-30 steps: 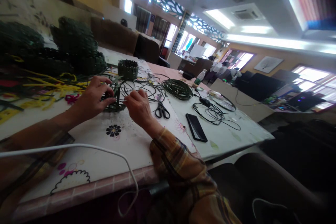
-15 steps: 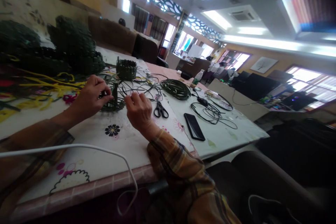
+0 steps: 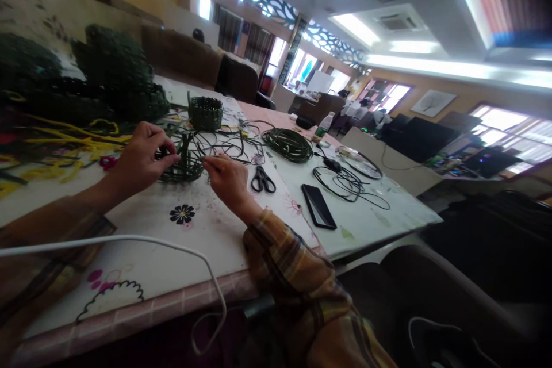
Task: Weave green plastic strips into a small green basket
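Note:
A small, partly woven dark green basket (image 3: 183, 168) sits on the white flowered tablecloth (image 3: 202, 247), with loose green strands sticking up and out of it. My left hand (image 3: 140, 156) grips its left side, thumb and fingers pinching the weave. My right hand (image 3: 226, 179) pinches one thin green strand (image 3: 224, 152) just right of the basket. A finished little green woven basket (image 3: 206, 112) stands behind it.
Black scissors (image 3: 262, 179) lie right of my right hand, a black phone (image 3: 318, 206) further right. A green cord coil (image 3: 288, 145), black cables (image 3: 351, 184), a bottle (image 3: 320, 126), a pile of green woven pieces (image 3: 116, 77) and yellow strands (image 3: 64, 138) surround. White cable (image 3: 129, 241) crosses the near edge.
My right hand has dropped and drawn the strand down toward the basket's right side. My left hand has shifted its pinch slightly on the basket. The camera drifted a little.

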Action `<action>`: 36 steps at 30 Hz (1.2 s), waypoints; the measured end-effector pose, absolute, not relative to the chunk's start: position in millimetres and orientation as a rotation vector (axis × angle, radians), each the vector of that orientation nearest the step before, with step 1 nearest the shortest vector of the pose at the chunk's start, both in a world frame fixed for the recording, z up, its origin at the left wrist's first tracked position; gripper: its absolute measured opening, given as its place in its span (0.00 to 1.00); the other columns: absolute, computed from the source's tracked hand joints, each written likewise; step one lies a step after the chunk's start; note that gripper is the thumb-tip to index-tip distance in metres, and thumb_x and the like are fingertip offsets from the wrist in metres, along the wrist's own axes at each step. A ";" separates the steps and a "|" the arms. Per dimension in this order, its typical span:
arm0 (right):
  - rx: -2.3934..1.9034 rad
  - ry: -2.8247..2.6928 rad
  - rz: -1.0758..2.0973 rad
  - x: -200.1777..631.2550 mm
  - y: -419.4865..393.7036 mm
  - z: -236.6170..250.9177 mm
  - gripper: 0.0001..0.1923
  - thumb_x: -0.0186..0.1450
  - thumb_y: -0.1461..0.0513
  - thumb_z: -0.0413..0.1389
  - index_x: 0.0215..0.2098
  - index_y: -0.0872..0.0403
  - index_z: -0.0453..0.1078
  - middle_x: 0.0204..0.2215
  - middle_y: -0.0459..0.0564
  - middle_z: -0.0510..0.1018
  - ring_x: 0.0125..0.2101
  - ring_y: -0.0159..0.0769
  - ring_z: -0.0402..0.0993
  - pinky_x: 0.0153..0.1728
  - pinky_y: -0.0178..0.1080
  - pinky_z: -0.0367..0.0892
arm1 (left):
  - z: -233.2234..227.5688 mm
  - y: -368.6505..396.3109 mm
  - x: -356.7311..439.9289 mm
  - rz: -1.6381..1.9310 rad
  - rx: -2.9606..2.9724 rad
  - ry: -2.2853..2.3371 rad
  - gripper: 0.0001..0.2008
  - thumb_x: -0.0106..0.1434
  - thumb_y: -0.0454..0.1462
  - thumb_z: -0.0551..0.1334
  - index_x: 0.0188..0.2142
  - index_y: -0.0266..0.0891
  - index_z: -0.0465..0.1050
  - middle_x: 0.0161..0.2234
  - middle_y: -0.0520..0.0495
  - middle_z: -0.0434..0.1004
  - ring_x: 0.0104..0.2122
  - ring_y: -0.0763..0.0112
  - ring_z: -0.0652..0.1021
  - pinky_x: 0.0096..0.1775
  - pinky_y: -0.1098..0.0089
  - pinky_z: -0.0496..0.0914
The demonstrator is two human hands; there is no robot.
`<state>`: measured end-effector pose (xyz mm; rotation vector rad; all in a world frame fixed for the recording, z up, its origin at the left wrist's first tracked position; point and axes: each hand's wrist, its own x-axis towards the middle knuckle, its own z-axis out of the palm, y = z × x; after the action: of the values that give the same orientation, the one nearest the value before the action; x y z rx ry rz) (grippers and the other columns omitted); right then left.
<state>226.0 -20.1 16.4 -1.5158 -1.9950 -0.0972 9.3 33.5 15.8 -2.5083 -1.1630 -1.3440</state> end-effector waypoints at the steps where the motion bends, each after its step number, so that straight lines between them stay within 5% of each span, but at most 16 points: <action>1: -1.525 -2.013 -0.153 225.4 -20.6 16.0 0.15 0.75 0.54 0.49 0.48 0.45 0.78 0.40 0.45 0.80 0.41 0.31 0.75 0.37 0.33 0.59 | 15.7 33.9 8.6 -1.344 -2.508 -1.159 0.13 0.66 0.46 0.60 0.36 0.38 0.71 0.39 0.46 0.63 0.45 0.59 0.70 0.49 0.59 0.68; 6: -1.529 -2.033 -0.387 222.5 -22.0 17.1 0.17 0.76 0.55 0.47 0.44 0.47 0.78 0.39 0.48 0.78 0.44 0.36 0.71 0.44 0.37 0.59 | 14.7 35.4 6.7 -1.354 -2.508 -1.125 0.12 0.66 0.45 0.60 0.36 0.38 0.72 0.39 0.47 0.63 0.44 0.60 0.70 0.47 0.60 0.68; 22: -1.370 -1.922 0.412 226.4 -7.2 13.9 0.16 0.72 0.59 0.56 0.55 0.48 0.76 0.49 0.44 0.84 0.47 0.32 0.81 0.48 0.32 0.71 | 11.7 39.4 10.5 -1.442 -2.559 -0.988 0.14 0.67 0.44 0.59 0.38 0.37 0.79 0.42 0.44 0.69 0.44 0.61 0.74 0.48 0.58 0.71; 29: -1.430 -1.949 0.310 221.0 -9.3 12.6 0.16 0.72 0.58 0.55 0.56 0.44 0.76 0.52 0.43 0.82 0.50 0.33 0.81 0.50 0.32 0.70 | 15.6 29.8 20.4 -1.306 -2.563 -1.043 0.13 0.68 0.40 0.53 0.38 0.39 0.74 0.41 0.42 0.76 0.45 0.58 0.76 0.50 0.57 0.70; 36: -1.460 -1.983 0.220 219.1 -12.2 15.1 0.17 0.73 0.57 0.53 0.58 0.45 0.75 0.49 0.45 0.84 0.47 0.33 0.81 0.46 0.31 0.68 | 9.6 23.0 23.4 -1.494 -2.482 -1.186 0.15 0.65 0.46 0.60 0.47 0.41 0.68 0.41 0.46 0.73 0.42 0.61 0.76 0.46 0.61 0.70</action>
<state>219.1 -12.2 15.1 -1.4598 -1.9830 0.2202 23.4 23.0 9.6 -2.4816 -1.1865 -1.4940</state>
